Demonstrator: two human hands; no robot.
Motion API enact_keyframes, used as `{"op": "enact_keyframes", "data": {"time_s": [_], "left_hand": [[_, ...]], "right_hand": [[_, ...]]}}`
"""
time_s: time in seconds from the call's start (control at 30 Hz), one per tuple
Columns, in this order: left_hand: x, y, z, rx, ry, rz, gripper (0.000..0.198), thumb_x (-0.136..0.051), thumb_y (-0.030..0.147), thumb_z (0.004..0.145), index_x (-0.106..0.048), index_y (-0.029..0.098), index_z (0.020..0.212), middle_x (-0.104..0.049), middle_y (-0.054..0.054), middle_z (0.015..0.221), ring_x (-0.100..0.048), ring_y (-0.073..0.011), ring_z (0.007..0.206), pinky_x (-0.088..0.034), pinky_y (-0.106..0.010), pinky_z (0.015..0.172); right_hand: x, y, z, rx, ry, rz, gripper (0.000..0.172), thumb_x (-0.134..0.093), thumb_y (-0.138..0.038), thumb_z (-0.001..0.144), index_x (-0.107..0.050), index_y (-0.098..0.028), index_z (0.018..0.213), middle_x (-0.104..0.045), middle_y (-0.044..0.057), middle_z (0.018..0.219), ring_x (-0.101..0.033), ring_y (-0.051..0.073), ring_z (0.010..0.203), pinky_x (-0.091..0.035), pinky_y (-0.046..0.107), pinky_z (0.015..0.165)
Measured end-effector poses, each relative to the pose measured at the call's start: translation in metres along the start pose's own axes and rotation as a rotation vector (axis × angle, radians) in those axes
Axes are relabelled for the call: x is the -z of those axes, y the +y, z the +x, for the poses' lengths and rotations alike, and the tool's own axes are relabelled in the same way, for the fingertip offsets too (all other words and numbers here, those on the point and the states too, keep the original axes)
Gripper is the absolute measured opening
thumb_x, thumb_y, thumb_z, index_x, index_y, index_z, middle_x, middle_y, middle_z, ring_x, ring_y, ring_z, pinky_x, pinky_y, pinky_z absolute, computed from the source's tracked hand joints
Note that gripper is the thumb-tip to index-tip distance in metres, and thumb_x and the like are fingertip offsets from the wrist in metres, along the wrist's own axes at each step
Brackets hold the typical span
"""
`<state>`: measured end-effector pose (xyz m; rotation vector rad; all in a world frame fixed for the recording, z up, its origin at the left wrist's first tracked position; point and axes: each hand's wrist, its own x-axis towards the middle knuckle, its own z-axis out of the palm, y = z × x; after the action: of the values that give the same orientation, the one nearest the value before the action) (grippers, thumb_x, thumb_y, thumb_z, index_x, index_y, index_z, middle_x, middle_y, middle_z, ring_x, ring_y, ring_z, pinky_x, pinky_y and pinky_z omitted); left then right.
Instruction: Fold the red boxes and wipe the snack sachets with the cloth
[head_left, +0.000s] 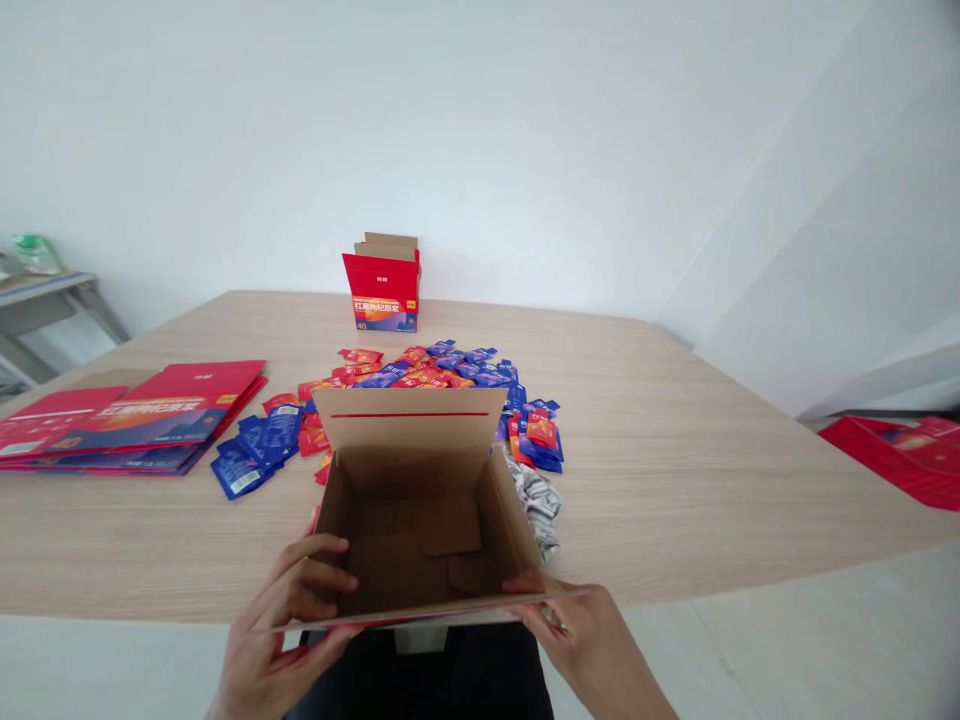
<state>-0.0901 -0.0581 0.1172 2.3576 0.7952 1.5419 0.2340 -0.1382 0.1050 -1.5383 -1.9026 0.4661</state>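
An open cardboard box is held between my two hands at the table's near edge, its brown inside facing up with nothing in it. My left hand grips the near left side, with fingers over the rim and the thumb below the front. At the near right corner, my right hand is closed on the wall, partly hidden by the front flap. Just beyond the box lies a heap of red and blue sachets, partly covered by the raised far flap. Crumpled grey-and-white striped material sits against the box's right side.
Flat red cartons are stacked on the left of the table. A standing red box with its flaps up is near the wall. Another red box is beyond the right edge. A small side table stands far left.
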Motion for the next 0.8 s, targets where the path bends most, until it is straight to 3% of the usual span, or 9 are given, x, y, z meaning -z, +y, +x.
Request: {"op": "enact_keyframes", "data": {"time_s": [0.13, 0.37, 0.63, 0.8], "left_hand": [[-0.001, 0.002, 0.0, -0.005, 0.02, -0.014, 0.021, -0.076, 0.025, 0.09, -0.058, 0.025, 0.078, -0.077, -0.004, 0.081, -0.074, -0.0241, 0.101, -0.063, -0.033, 0.078], [0.0, -0.001, -0.004, 0.005, 0.027, -0.054, 0.021, -0.077, 0.028, 0.089, -0.06, 0.025, 0.078, -0.078, -0.007, 0.084, -0.075, -0.0279, 0.1, -0.063, -0.038, 0.076], [0.005, -0.016, -0.014, 0.045, 0.005, -0.064, 0.019, -0.067, 0.045, 0.098, -0.066, 0.026, 0.093, -0.079, -0.01, 0.107, -0.073, -0.0291, 0.115, -0.065, -0.044, 0.09], [-0.004, -0.03, -0.008, 0.007, 0.24, -0.047, 0.022, -0.072, 0.048, 0.093, -0.07, 0.027, 0.087, -0.074, -0.007, 0.122, -0.071, -0.0276, 0.121, -0.065, -0.044, 0.099]], "right_hand": [[-0.01, 0.003, -0.009, -0.022, 0.017, 0.023, 0.034, -0.046, -0.034, 0.109, -0.079, -0.027, 0.107, -0.084, 0.001, 0.095, -0.081, 0.016, 0.077, -0.061, 0.018, 0.073], [-0.015, -0.002, -0.014, -0.104, 0.077, -0.025, 0.029, -0.055, -0.019, 0.095, -0.08, -0.029, 0.108, -0.084, -0.001, 0.09, -0.081, 0.017, 0.073, -0.06, 0.017, 0.069], [-0.01, 0.003, -0.012, -0.007, 0.043, 0.05, 0.028, -0.054, -0.022, 0.094, -0.078, -0.026, 0.106, -0.083, 0.001, 0.089, -0.081, 0.018, 0.076, -0.061, 0.018, 0.071], [0.003, 0.005, -0.013, 0.038, 0.201, -0.1, 0.028, -0.054, -0.027, 0.096, -0.081, -0.029, 0.106, -0.083, 0.003, 0.09, -0.081, 0.022, 0.078, -0.065, 0.023, 0.074]]}}
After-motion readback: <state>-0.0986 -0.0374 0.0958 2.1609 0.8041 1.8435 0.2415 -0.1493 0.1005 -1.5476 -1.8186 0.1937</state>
